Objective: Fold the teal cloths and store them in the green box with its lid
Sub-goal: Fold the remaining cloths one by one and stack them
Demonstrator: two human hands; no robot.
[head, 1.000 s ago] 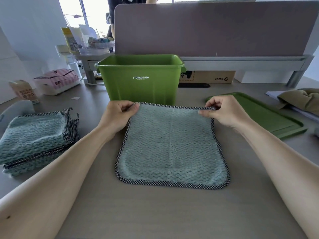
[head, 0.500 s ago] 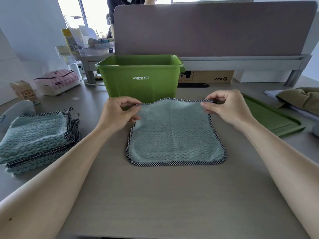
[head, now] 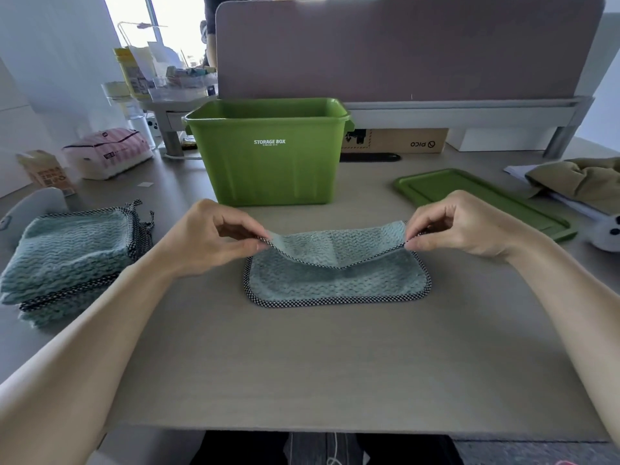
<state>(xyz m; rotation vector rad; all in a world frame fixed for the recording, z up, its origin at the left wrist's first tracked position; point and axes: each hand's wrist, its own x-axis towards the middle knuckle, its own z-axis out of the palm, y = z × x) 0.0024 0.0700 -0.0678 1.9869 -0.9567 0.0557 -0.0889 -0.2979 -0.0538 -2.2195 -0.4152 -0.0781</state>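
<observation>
A teal cloth [head: 335,280] with a black-and-white checked border lies on the grey desk in front of me, its far edge lifted and curling toward me over the near half. My left hand [head: 214,236] pinches the far left corner and my right hand [head: 459,226] pinches the far right corner. Behind the cloth stands the open green box [head: 271,169] marked STORAGE BOX. Its flat green lid [head: 476,199] lies on the desk to the right. A stack of folded teal cloths [head: 70,253] rests at the left.
An olive garment [head: 583,182] and a white object lie at the far right. A pink striped pack [head: 110,152] and a small carton sit at the back left. A grey partition [head: 402,48] and a cardboard box close off the back. The desk's front edge runs near the bottom.
Both hands have lifted the cloth's far edge and drawn it toward me, so the flat cloth is now partly doubled over.
</observation>
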